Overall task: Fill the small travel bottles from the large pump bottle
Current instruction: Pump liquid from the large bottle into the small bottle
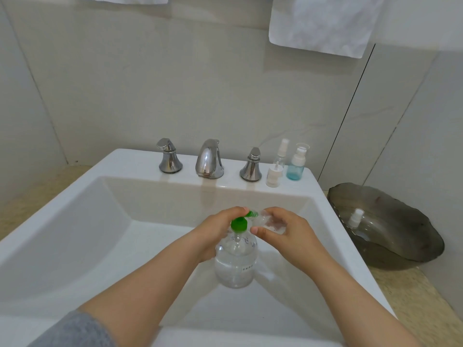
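A large clear pump bottle with a green pump head is held over the white sink basin. My left hand grips its neck, fingers resting on top of the pump. My right hand holds a small clear travel bottle tilted with its mouth at the green nozzle. On the sink ledge stand a small clear spray bottle, a blue travel bottle with a white pump, and a loose white pump cap.
Chrome faucet with two handles stands at the back of the sink. A dark glass bowl on the counter to the right holds a white spray top. White towels hang on the wall.
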A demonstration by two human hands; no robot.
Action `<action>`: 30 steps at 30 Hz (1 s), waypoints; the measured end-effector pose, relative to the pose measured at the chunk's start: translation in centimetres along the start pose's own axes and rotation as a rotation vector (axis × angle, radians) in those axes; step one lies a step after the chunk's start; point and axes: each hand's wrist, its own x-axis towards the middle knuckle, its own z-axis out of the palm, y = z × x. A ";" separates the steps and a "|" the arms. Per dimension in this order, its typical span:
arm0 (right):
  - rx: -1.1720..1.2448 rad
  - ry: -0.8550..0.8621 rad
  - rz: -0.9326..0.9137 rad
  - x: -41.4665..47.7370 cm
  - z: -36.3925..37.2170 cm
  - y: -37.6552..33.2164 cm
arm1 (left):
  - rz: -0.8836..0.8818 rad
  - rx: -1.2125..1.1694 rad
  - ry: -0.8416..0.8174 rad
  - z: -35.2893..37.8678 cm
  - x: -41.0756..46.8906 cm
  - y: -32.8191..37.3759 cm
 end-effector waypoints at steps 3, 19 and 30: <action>-0.006 -0.001 0.003 0.0 0.0 0.0 | 0.000 -0.010 -0.006 0.1 -0.3 0.2; 0.064 0.047 0.001 0.1 -0.1 -0.4 | 0.006 0.035 0.100 0.5 0.9 -0.7; 0.061 0.039 -0.004 0.1 0.0 -0.4 | -0.001 0.023 0.082 0.6 1.1 -0.5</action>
